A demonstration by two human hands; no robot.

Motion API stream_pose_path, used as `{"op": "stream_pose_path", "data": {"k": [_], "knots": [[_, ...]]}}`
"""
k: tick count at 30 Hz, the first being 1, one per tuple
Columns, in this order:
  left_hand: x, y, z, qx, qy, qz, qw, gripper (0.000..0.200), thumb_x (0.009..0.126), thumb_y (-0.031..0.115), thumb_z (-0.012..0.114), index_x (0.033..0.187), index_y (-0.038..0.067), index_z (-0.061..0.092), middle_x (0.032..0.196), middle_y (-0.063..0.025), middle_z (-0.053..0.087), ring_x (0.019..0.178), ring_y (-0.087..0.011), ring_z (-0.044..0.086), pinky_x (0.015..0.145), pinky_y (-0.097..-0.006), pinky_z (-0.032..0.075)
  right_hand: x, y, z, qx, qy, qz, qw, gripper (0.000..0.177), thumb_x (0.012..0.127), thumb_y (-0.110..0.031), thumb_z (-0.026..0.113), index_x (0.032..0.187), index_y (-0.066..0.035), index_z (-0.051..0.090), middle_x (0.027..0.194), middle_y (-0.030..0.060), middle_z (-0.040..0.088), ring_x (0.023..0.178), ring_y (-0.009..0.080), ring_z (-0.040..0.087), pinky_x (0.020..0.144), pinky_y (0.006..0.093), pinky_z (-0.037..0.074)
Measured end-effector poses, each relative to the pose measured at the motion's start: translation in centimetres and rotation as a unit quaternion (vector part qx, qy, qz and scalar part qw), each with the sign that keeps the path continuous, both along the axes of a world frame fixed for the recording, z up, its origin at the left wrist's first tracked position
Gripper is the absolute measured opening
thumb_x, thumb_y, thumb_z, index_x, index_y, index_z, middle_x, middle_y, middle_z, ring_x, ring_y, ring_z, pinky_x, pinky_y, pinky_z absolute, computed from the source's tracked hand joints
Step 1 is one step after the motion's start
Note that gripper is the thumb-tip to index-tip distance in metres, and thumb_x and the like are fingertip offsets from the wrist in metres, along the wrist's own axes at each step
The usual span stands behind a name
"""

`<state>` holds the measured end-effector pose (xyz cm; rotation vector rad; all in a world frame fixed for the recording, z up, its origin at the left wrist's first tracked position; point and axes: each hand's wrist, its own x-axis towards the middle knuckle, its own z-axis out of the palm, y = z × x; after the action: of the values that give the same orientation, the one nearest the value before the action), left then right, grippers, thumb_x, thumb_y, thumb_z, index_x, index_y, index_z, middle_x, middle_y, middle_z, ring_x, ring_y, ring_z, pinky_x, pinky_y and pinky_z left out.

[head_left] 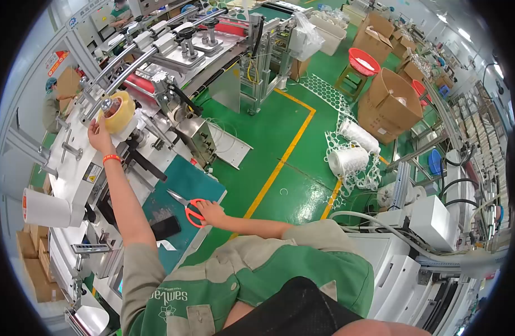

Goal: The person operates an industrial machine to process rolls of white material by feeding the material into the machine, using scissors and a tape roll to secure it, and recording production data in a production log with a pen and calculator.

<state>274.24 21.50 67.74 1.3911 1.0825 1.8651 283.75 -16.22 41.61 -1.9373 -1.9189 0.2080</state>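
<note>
My left hand [100,136] is raised at the left, against the near edge of a large yellowish tape roll [120,116] on the machine. Its fingers are drawn together; anything small between them is hidden. Orange-handled scissors [194,211] are in my right hand [211,213], whose fingers are closed around the handle loops. The blades point up and left over a teal mat [182,185]. A dark phone-like object [165,228] and a small white strip [166,245] lie on that mat.
Metal rails [204,18] and clamps run across the machine top. A white roll [42,208] sits at the left. Cardboard boxes [389,106], a red basket [363,61] on a stool and white rolls [347,160] stand beyond. Another person [53,103] works at the far left.
</note>
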Motion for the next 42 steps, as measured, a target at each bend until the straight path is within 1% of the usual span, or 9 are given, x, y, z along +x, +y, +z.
{"op": "stream_pose_path", "data": {"k": [2,17,21,22,23,26,37,39,42], "knots": [[-0.3,0.6,0.0,0.014,0.018,-0.02,1.0,0.036,0.078,0.016,0.074,0.107,-0.002,0.06,0.075,0.001,0.055,0.066,-0.0069,0.051,0.062,-0.0203,0.043,-0.2,0.1,-0.2,-0.021,0.01,-0.004,1.0,0.079,0.054,-0.033,0.077,0.119,-0.004,0.043,0.106,0.0096,0.054,0.096,0.0249,0.056,0.079,0.0362,0.047],[-1.0,1.0,0.0,0.003,0.085,0.012,0.996,0.024,0.081,0.022,0.07,0.1,0.008,0.071,0.083,-0.0044,0.066,0.069,-0.0079,0.058,0.064,-0.0224,0.048,0.1,0.1,0.6,-0.014,-0.019,0.019,1.0,0.08,0.056,-0.038,0.079,0.119,-0.004,0.043,0.105,0.0092,0.054,0.098,0.0229,0.055,0.078,0.0379,0.047],[0.5,-2.2,2.6,-0.059,0.144,0.057,0.986,0.028,0.08,0.02,0.068,0.104,0.007,0.064,0.088,-0.0075,0.066,0.078,-0.0173,0.063,0.068,-0.0312,0.052,0.4,0.3,1.0,-0.06,0.028,0.025,0.997,0.064,0.062,-0.035,0.076,0.108,-0.005,0.046,0.099,0.011,0.055,0.094,0.0274,0.056,0.074,0.0415,0.047],[0.3,0.0,0.2,-0.003,0.029,-0.015,0.999,0.031,0.078,0.02,0.068,0.107,0.009,0.062,0.092,-0.0086,0.066,0.081,-0.0184,0.064,0.072,-0.0334,0.052,0.4,0.5,0.7,-0.063,0.051,0.038,0.996,0.06,0.063,-0.034,0.076,0.106,-0.005,0.046,0.098,0.0117,0.055,0.093,0.0285,0.056,0.073,0.0423,0.047],[1.5,-0.2,0.3,0.026,0.087,0.125,0.988,0.035,0.075,0.019,0.07,0.108,0.01,0.061,0.094,-0.0093,0.065,0.082,-0.0205,0.064,0.074,-0.0338,0.052,0.2,0.4,1.4,-0.1,0.025,0.025,0.994,0.059,0.064,-0.032,0.076,0.107,-0.003,0.048,0.097,0.014,0.056,0.092,0.0307,0.057,0.072,0.0437,0.048],[1.6,-3.6,2.3,-0.004,-0.022,0.101,0.995,0.038,0.07,0.02,0.075,0.103,0.006,0.063,0.09,-0.0107,0.065,0.08,-0.0221,0.065,0.073,-0.0331,0.052,-0.1,0.5,1.2,-0.062,0.013,0.047,0.997,0.072,0.064,-0.035,0.076,0.119,-0.001,0.044,0.108,0.0139,0.056,0.097,0.0321,0.056,0.075,0.0432,0.048],[0.2,-3.8,2.7,0.023,0.086,0.116,0.989,0.042,0.07,0.021,0.075,0.109,0.006,0.066,0.086,-0.0096,0.066,0.07,-0.0203,0.066,0.067,-0.0295,0.053,-0.2,0.3,0.5,-0.04,-0.015,0.051,0.998,0.076,0.067,-0.036,0.074,0.125,-0.001,0.04,0.119,0.0163,0.054,0.103,0.0331,0.054,0.081,0.0451,0.046],[0.4,-4.2,3.0,-0.012,0.012,0.098,0.995,0.041,0.069,0.022,0.075,0.105,0.005,0.067,0.086,-0.0114,0.066,0.072,-0.0212,0.066,0.069,-0.0298,0.053,-0.1,0.4,0.9,-0.031,-0.015,0.052,0.998,0.076,0.067,-0.036,0.074,0.125,-0.001,0.04,0.118,0.0166,0.054,0.102,0.0336,0.054,0.081,0.0453,0.047],[-0.3,-4.2,2.9,0.027,0.083,0.13,0.988,0.033,0.067,0.024,0.074,0.094,0.005,0.071,0.085,-0.0125,0.065,0.073,-0.0222,0.066,0.071,-0.031,0.052,-0.2,0.2,0.2,-0.004,-0.038,0.072,0.997,0.075,0.066,-0.038,0.074,0.123,-0.001,0.042,0.113,0.0151,0.056,0.097,0.0324,0.056,0.076,0.044,0.048]]}}
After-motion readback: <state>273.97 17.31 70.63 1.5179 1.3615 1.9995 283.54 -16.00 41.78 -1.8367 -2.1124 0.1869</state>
